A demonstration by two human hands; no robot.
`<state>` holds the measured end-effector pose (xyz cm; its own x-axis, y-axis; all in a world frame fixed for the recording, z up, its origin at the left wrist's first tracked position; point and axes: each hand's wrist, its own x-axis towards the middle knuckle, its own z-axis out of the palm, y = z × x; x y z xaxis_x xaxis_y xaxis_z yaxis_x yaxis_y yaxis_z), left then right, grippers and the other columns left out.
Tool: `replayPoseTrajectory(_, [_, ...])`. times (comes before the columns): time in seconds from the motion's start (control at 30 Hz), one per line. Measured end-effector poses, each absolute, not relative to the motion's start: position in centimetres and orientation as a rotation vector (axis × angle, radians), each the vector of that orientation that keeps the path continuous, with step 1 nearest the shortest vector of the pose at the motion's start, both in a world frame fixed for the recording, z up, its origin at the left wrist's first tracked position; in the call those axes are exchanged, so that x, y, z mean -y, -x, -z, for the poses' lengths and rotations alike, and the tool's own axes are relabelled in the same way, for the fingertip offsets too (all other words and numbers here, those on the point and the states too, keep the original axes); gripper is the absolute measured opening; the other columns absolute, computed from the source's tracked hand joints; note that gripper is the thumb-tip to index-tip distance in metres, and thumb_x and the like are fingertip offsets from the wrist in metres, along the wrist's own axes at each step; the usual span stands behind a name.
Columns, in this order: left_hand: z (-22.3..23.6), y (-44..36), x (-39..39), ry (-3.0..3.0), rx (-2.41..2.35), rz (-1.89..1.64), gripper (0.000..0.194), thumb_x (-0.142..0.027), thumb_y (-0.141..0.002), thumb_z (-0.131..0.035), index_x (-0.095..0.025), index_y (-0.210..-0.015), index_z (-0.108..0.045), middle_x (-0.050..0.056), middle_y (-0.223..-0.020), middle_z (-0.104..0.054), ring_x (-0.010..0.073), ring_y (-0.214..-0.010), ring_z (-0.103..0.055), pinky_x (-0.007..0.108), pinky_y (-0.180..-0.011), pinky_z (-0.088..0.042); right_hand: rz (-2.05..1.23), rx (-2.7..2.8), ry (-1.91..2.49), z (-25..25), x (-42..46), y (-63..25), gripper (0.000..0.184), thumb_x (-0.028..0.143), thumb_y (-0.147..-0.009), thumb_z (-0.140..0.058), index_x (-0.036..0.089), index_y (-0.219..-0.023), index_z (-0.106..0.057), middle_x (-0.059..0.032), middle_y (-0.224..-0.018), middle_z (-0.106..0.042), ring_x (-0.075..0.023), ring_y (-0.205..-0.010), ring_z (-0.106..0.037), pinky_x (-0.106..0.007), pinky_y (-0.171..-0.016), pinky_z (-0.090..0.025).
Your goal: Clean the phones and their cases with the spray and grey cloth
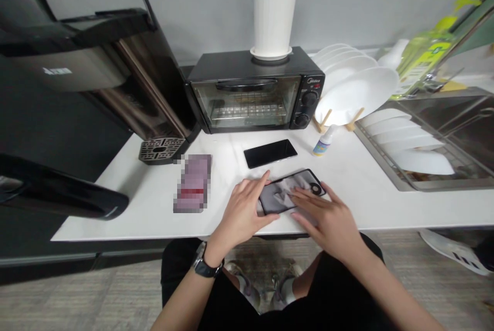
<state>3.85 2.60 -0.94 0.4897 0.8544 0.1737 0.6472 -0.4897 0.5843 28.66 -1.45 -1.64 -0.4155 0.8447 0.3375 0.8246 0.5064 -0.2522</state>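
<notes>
A dark-edged phone [272, 198] lies on the white counter, its back up and a round camera ring at the right end. My left hand [245, 205], wearing a wristwatch, grips the phone's left end between thumb and fingers. The fingers of my right hand [328, 218] press on a crumpled grey cloth [283, 187] over the phone's back; one finger reaches the right edge. Behind it lies a second phone [270, 153] with a black screen. A small white spray bottle [323, 143] stands to the right.
A blurred-out purple item [195, 181] lies to the left, near a tall dark drink machine [154, 84]. Behind are a toaster oven [247, 99] with a white utensil pot [275, 17] on top and racked plates [358, 89]. A sink [409, 181] is at the right.
</notes>
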Motion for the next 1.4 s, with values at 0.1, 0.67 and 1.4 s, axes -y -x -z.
replayPoseTrajectory(0.1, [0.8, -4.0, -2.7, -2.281, -1.228, -0.631, 0.109, -0.041, -0.081, -0.086, -0.036, -0.166, -0.018, 0.005, -0.149, -0.059, 0.0321, -0.129, -0.052, 0.050, -0.112, -0.042, 0.147, 2.260, 1.482, 2.1, 1.1, -30.1, 0.054, 0.051, -0.107, -0.048, 0.016, -0.146, -0.058, -0.0171, -0.146, -0.063, -0.0340, -0.135, -0.062, -0.064, -0.124, -0.026])
replayPoseTrajectory(0.67, [1.0, -3.6, -2.8, -2.264, -1.166, -0.589, 0.104, -0.037, -0.087, -0.081, -0.037, -0.167, -0.014, 0.005, -0.152, -0.059, 0.0307, -0.131, -0.054, 0.050, -0.112, -0.042, -0.113, 2.444, 1.072, 1.2, 0.5, -25.6, 0.058, 0.061, -0.102, -0.051, 0.013, -0.128, -0.071, -0.0158, -0.131, -0.073, -0.0282, -0.125, -0.069, -0.045, -0.113, -0.049])
replayPoseTrajectory(1.4, [0.9, -2.9, -2.7, -2.341, -1.229, -0.615, 0.098, -0.046, -0.089, -0.078, -0.031, -0.167, -0.020, 0.011, -0.146, -0.058, 0.0327, -0.127, -0.053, 0.051, -0.110, -0.045, -0.251, 2.578, 1.020, 0.5, -1.7, -27.0, 0.059, 0.057, -0.103, -0.055, 0.024, -0.151, -0.054, -0.0111, -0.148, -0.062, -0.0266, -0.142, -0.055, -0.060, -0.127, -0.024])
